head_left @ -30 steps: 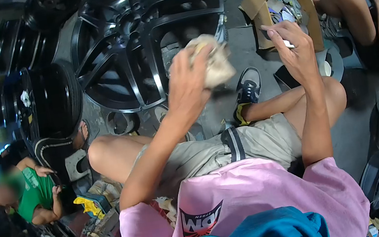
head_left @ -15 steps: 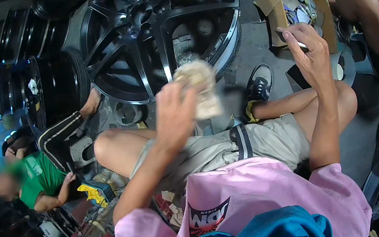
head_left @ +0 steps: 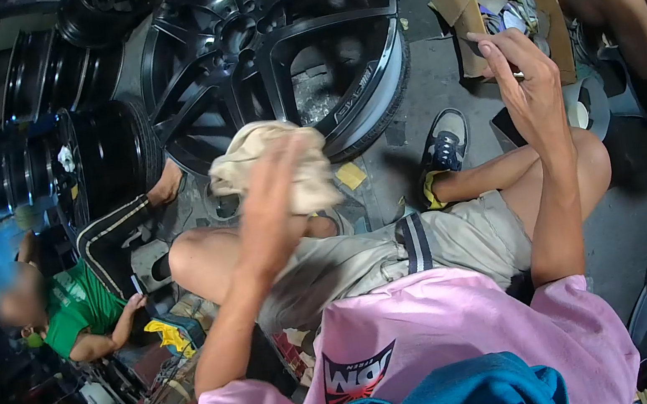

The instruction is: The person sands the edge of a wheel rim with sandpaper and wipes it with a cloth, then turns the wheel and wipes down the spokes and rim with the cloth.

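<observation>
1. Your left hand (head_left: 266,211), near the centre toward 9 o'clock and blurred, grips the beige cloth (head_left: 244,154), its fingers spread across the fabric.
2. The cloth lies toward 11 o'clock, bunched, overlapping in view the lower edge of the black wheel (head_left: 337,22) at 12 o'clock; whether they touch cannot be told.
3. Your right hand (head_left: 525,77), at 2 o'clock, is raised with its fingers curled and thumb near the index finger. A dark patch shows by the fingertips; whether they grip anything cannot be told.
4. Beyond that hand, also toward 2 o'clock, the open cardboard box (head_left: 466,14) holds mixed scraps.
5. A yellowish square (head_left: 351,175) lies on the floor just below the wheel's rim.
6. Toward 8 o'clock sits a person in a green shirt (head_left: 77,304).
</observation>
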### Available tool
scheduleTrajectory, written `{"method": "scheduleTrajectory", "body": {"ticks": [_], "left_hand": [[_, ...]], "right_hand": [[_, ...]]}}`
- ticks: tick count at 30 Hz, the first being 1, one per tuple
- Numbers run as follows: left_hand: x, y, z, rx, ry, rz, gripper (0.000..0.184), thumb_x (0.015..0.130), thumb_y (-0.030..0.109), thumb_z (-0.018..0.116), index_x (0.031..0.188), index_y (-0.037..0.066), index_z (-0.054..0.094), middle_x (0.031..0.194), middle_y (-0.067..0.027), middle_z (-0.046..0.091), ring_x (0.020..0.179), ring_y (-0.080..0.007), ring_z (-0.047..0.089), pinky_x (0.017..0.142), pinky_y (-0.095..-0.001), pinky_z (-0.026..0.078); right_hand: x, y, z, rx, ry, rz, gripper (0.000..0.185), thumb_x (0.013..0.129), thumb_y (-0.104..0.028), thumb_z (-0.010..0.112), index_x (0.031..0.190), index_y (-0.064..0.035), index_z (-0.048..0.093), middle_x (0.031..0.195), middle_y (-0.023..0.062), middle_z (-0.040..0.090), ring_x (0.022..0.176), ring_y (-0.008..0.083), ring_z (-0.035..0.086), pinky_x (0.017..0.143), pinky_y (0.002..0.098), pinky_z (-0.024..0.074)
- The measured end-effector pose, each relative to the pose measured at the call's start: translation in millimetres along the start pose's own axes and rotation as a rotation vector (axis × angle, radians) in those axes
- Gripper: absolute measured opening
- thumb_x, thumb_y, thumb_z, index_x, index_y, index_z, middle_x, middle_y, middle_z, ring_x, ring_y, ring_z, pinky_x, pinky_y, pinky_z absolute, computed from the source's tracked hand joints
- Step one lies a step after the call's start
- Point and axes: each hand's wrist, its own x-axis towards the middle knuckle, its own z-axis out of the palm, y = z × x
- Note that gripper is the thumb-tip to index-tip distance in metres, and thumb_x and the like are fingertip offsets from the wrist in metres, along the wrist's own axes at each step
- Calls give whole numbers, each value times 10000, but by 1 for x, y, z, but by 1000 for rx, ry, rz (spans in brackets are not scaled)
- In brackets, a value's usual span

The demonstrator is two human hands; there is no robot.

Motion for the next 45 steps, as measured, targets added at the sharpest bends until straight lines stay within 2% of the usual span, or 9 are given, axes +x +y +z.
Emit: {"method": "scheduleTrajectory", "body": {"ticks": [5, 14, 19, 29, 33, 37, 39, 41, 45], "left_hand": [[56, 10, 60, -111, 38, 99, 871, 645, -170, 700, 1486, 37, 605, 1469, -198, 622, 1352, -421, 603, 1135, -516, 485], [216, 43, 127, -28, 296, 253, 439, 687, -57, 800, 1081, 22, 621, 1220, -186, 548, 1168, -404, 525, 984, -489, 501], [194, 41, 125, -53, 318, 202, 461, 689, -74, 784, 1106, 23, 614, 1201, -185, 550, 1159, -403, 527, 975, -492, 493], [58, 4, -7, 74, -198, 142, 544, 623, -163, 714, 1127, 35, 661, 1201, -149, 577, 1141, -402, 553, 989, -497, 513], [89, -16, -82, 303, 227, 89, 510, 657, -161, 742, 1127, 19, 663, 1134, -167, 620, 1096, -395, 611, 984, -463, 518], [144, -53, -101, 294, 628, 122, 354, 855, 131, 861, 1122, 14, 660, 1122, -183, 631, 1044, -398, 618, 911, -477, 511], [167, -81, -69, 416, 521, 149, 388, 889, 223, 861, 1134, 4, 654, 1101, -200, 640, 1033, -408, 618, 914, -501, 505], [164, -118, -18, 210, 78, 91, 533, 943, 399, 842, 1219, -19, 660, 1158, -228, 690, 1077, -434, 645, 955, -517, 512], [162, -121, 1, 32, -52, -32, 571, 998, 346, 814, 1409, -19, 659, 1303, -211, 681, 1251, -365, 649, 1088, -435, 493]], "right_hand": [[-4, 10, 1, -36, -25, -32, 185, 1062, -113, 703, 1161, 11, 798, 838, 111, 633, 677, 199, 586, 655, 349, 474], [4, 19, 1, -131, -38, -79, 198, 1061, -137, 701, 1114, 32, 790, 874, 159, 671, 723, 281, 638, 711, 390, 513], [4, 32, -12, -110, 157, 91, 231, 1058, -171, 705, 1083, 49, 774, 908, 180, 707, 793, 324, 687, 763, 391, 529], [-1, 17, -11, -134, 58, -69, 216, 1066, -167, 694, 1125, 13, 798, 856, 152, 651, 701, 293, 618, 681, 398, 496], [-3, 16, -13, -111, 72, -74, 205, 1064, -159, 700, 1120, 10, 799, 853, 150, 642, 690, 286, 613, 670, 401, 490], [-2, 13, -9, -79, 58, -69, 205, 1063, -161, 706, 1115, 15, 797, 852, 149, 639, 691, 285, 615, 675, 399, 494], [-1, 12, -8, -98, 10, -48, 209, 1061, -165, 711, 1110, 20, 798, 859, 151, 651, 713, 281, 640, 690, 394, 507], [-3, 15, -9, -94, 13, -13, 214, 1057, -168, 713, 1107, 21, 800, 871, 160, 666, 738, 299, 657, 714, 401, 519], [-10, 23, -11, -155, 21, 3, 217, 1047, -170, 716, 1111, 17, 806, 894, 176, 685, 784, 352, 670, 750, 426, 525]]}}
